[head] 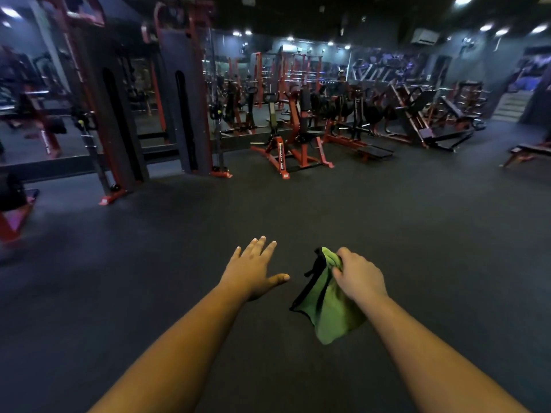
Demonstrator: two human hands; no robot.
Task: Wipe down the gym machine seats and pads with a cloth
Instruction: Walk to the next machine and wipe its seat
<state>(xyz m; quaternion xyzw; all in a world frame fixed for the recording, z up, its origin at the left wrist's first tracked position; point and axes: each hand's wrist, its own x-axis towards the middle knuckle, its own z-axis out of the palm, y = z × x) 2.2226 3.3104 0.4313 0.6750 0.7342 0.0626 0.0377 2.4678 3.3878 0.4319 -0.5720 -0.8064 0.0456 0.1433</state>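
Note:
My right hand [359,275] grips a green cloth [329,311] with a dark edge; the cloth hangs loosely below my fist over the dark floor. My left hand [253,269] is stretched out beside it, fingers straight and spread, holding nothing. Both arms reach forward over open floor. The nearest red-framed machine with a black seat and pads [301,135] stands some way ahead, well beyond my hands.
A tall dark cable station with red feet [179,114] stands ahead on the left before mirrors. A row of red and black machines and benches [417,120] lines the back. A flat bench [527,152] sits at far right. Dark rubber floor [387,219] lies between.

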